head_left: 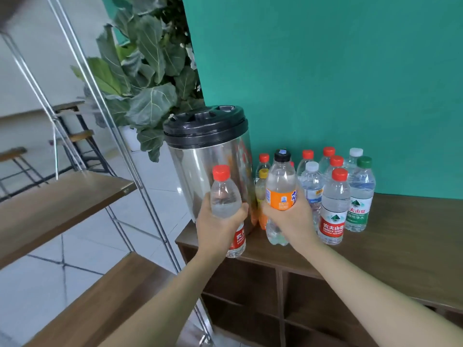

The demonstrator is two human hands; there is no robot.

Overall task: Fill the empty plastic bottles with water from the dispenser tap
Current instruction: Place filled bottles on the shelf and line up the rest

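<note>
Head view: left hand and right hand each grip a capped bottle before the dispenser; filling not begun.

The red-labelled bottle near the worktop's front edge reads 农夫山泉 above "NONGFU SPRING", the green-labelled bottle behind it shows 夫山泉 and 纯净水, and other labels are unreadable.

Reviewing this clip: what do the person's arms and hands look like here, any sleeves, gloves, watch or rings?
Both forearms are bare as far as the frame shows, with no sleeves in view. The left hand and right hand wear no gloves. No watch, bracelet or ring is visible on either wrist or on the fingers that show.
</note>
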